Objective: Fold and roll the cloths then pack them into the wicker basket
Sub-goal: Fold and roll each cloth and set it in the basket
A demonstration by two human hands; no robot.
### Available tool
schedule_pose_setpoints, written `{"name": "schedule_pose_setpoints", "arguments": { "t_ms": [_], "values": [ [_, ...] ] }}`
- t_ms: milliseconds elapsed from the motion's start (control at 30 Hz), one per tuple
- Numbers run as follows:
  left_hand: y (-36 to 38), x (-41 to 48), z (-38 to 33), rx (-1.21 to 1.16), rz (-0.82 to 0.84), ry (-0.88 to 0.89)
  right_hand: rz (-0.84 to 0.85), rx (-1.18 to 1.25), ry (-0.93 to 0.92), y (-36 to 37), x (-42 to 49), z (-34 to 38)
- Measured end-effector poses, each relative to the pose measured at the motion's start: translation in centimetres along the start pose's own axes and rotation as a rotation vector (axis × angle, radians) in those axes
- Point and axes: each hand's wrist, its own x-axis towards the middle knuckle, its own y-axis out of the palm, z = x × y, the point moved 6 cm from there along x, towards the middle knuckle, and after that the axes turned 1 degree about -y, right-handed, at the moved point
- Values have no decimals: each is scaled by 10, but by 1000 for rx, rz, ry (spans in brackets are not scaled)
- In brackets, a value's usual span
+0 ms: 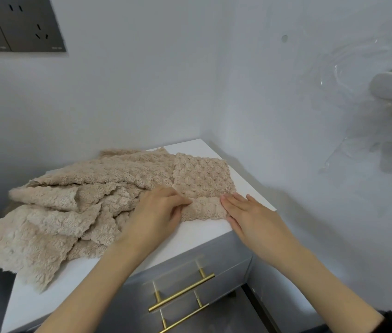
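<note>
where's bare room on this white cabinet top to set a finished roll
Front strip of the white cabinet top, between the heap of beige fluffy cloths and the front edge; small far corner behind the folded beige cloth. Left and rear are crowded.

Hands: two, left hand (159, 210) and right hand (250, 217). Folded cloth (202, 179): one. Heap of loose cloths (70, 207): several, exact count not readable. Cabinet (197, 234): one. Brass drawer handles (181, 293): two. Wall socket plates (22, 22): two in view. White wall fitting (391, 86): one.
</note>
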Motion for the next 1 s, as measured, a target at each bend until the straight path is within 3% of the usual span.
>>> {"name": "schedule_pose_setpoints", "arguments": {
  "t_ms": [133,300,500,667,867,1000],
  "values": [
    [0,-3,4,30,107,14,-87,73,-9,-3,0,-4],
    [1,0,9,-46,95,-16,-183,211,62,-14,0,-13],
    [6,3,28,-363,159,-236,-106,660,182,-18,4,-33],
    [12,1,35,-407,183,-323,-43,946,340,-10,6,-44],
    [16,3,38,-255,93,-427,-248,729,503,-8,6,-44],
    [18,5,39,-216,48,-414,-368,387,421,-23,5,-30]
  ]
}}
